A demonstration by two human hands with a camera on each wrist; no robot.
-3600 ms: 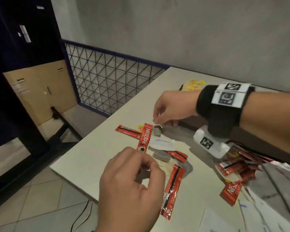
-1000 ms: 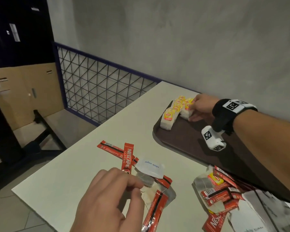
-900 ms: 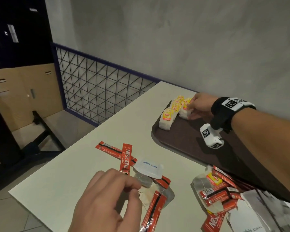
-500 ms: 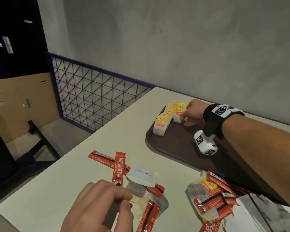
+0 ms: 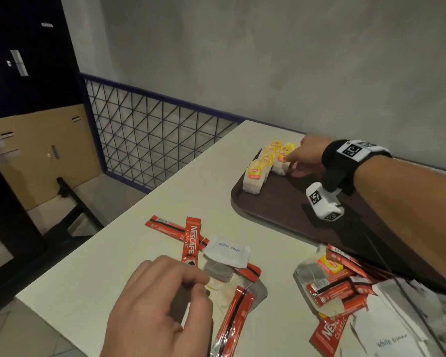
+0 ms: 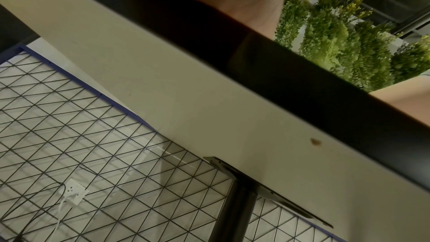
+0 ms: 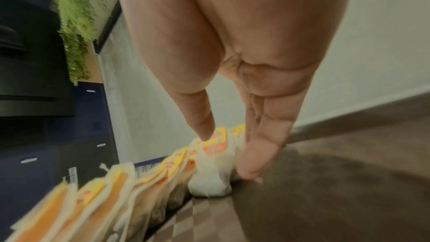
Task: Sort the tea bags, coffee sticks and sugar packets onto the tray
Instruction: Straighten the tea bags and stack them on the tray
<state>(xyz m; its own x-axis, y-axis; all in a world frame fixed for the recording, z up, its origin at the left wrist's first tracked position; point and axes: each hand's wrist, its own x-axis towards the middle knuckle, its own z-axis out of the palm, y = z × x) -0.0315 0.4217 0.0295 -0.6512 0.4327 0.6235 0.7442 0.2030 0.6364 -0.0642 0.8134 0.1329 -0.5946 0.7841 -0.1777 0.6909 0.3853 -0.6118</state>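
Cream table (image 5: 129, 253) carried a brown tray (image 5: 276, 210) at 2 o'clock, where the right hand (image 5: 307, 157) pinched one upright tea bag (image 5: 281, 163). At 6 o'clock the left hand (image 5: 160, 305) curled above scattered coffee sticks (image 5: 192, 240); whether it gripped anything was unclear.

Head: above near edge of table (image 5: 165, 202), facing forward-down. Right wrist: close on tea bags (image 7: 209, 181), far corner of tray (image 7: 349, 190) (shared with head). Left wrist: below table edge, looking up
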